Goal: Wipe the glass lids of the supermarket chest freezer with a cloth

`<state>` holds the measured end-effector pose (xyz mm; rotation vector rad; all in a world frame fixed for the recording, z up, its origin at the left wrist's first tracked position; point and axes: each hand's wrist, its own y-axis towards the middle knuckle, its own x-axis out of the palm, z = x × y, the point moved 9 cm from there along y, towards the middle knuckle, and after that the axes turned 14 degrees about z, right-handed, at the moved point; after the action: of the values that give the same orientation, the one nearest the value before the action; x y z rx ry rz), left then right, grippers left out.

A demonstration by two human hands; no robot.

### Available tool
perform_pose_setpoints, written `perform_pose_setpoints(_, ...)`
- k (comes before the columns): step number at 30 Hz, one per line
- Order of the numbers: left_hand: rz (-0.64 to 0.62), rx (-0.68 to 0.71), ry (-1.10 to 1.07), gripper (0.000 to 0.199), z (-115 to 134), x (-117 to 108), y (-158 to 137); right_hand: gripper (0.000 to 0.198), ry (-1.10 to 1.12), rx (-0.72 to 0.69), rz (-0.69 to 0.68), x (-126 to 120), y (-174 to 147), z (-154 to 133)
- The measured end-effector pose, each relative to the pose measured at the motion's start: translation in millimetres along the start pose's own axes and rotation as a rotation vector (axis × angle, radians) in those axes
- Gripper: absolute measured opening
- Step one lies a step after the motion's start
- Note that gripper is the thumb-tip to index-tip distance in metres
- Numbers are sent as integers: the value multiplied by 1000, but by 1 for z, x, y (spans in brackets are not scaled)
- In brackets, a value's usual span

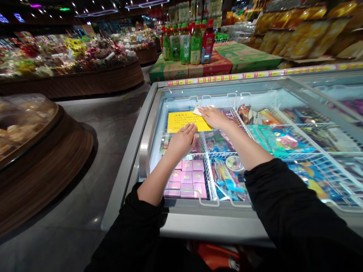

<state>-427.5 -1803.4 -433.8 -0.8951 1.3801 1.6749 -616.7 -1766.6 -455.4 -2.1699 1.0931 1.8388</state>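
Observation:
My left hand (183,139) lies flat at the lower edge of a yellow notice (176,120), its fingers stretched out. The notice is on the glass lid (224,140) of a chest freezer. Farther up, my right hand (213,116) presses a white cloth (197,110) against the glass by the notice's upper right. Part of the cloth is hidden under the fingers. Beneath the lid, pink boxes (186,176) fill one wire compartment below my left hand. Blue packets (227,179) and a round tub (235,163) lie in the compartment beside it.
A curved metal handle (145,155) runs along the lid's left side. Behind the freezer, bottles (185,43) stand on cardboard boxes (210,64). Wood-sided display stands (70,85) are at the left, across the grey floor (87,189). An orange item (214,257) shows below the freezer's front edge.

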Motion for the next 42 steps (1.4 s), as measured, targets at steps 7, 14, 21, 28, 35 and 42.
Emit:
perform_pose_setpoints(7,-44,-30,-29,45,-3,7,0,58,65,-64,0,-20,-43,22)
perform_pose_setpoints(14,33,-9,3,42,39,5,21,57,-17,30,34,-11,-9,39)
perform_pose_setpoints(21,7,-27,39,40,60,16,34,55,60,-74,-8,-27,-53,42)
perform_pose_setpoints(28,-16,-71,75,48,46,21,26,58,-70,49,25,-28,-32,42)
perform_pose_setpoints(35,17,-82,76,50,42,23,25,56,3,-50,-27,-33,-53,37)
perform_pose_setpoints(42,-23,-103,79,53,44,23,24,58,-65,10,63,-24,-30,65)
